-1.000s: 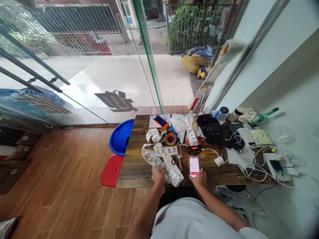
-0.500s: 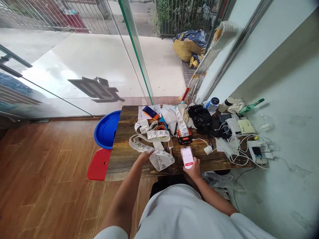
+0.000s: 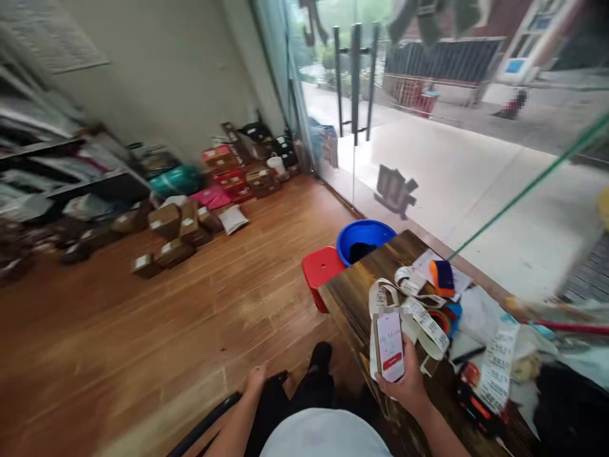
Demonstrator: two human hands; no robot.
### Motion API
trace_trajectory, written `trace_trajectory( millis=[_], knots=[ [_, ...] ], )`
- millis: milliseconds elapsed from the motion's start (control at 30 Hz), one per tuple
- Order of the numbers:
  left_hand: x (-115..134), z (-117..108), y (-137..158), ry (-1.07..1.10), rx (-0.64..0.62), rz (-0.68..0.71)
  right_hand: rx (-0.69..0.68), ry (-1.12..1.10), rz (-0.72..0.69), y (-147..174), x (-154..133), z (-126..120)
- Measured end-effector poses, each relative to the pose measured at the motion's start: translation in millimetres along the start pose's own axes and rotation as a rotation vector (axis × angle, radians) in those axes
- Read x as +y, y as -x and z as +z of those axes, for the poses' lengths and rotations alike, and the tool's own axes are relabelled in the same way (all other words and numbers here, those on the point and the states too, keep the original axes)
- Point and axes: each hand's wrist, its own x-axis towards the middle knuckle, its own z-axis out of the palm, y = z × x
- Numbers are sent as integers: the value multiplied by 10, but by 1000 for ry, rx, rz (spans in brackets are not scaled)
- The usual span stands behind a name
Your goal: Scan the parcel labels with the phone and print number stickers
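Observation:
My right hand (image 3: 410,381) is closed around a smartphone (image 3: 391,339) with a pale pink lit screen, a timer readout and a red button. The phone is held over the near-left end of the wooden table (image 3: 353,297). Behind it lies a long strip of printed number labels (image 3: 425,324), curled in loose loops. My left hand (image 3: 257,379) is down beside my thigh, close to a black chair armrest (image 3: 228,406); its fingers are blurred and partly hidden, and whether it touches the armrest is unclear.
Left of the table stand a red stool (image 3: 321,270) and a blue basin (image 3: 347,238). On the table are an orange-and-blue object (image 3: 442,278), a black-and-red label printer (image 3: 480,403) and a black bag (image 3: 571,406). Cardboard parcels (image 3: 178,251) line the floor by the wall.
The view has swung left towards the room. My right hand has lifted the phone from the table edge. My left hand has let go of the label strip and dropped beside my leg.

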Motion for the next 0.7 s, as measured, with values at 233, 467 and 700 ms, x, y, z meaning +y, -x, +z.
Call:
trace_trajectory(
  millis=[233, 467, 700],
  knots=[
    [-194, -667, -254, 514, -347, 66, -258, -201, 42, -785, -395, 1877],
    [622, -1993, -628, 1094, -1033, 518, -388, -463, 248, -994, -689, 4062],
    [321, -2937, -1537, 1136, -829, 526, -485, -382, 235, -1292, -898, 5445]
  ],
)
